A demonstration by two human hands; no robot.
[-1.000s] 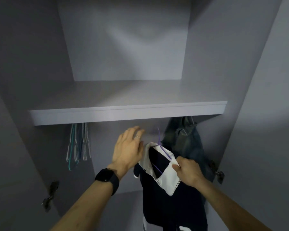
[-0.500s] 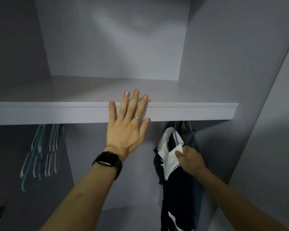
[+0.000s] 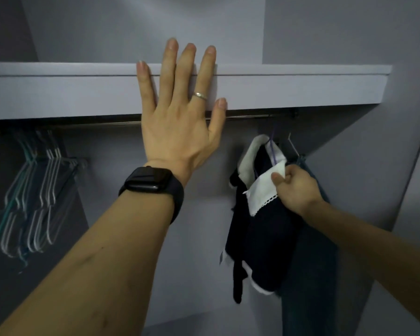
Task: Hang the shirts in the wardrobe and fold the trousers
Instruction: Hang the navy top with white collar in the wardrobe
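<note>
Shirt [image 3: 264, 238] collar [image 3: 262, 192] pinched by right hand [image 3: 297, 187]; left hand [image 3: 177, 122] flat on shelf [image 3: 301, 90].

Left hand [image 3: 177, 132]: I am holding it raised, fingers straight and spread, palm facing away, forearm stretching upward. Right hand [image 3: 297, 187]: I am holding it lower, arm outstretched, thumb and curled fingers pinching a white collar [image 3: 262, 192].

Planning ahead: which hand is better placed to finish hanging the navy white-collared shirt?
Likely right hand: it pinches the navy white-collared shirt below the metal rail; left hand lies flat on the grey shelf.
</note>
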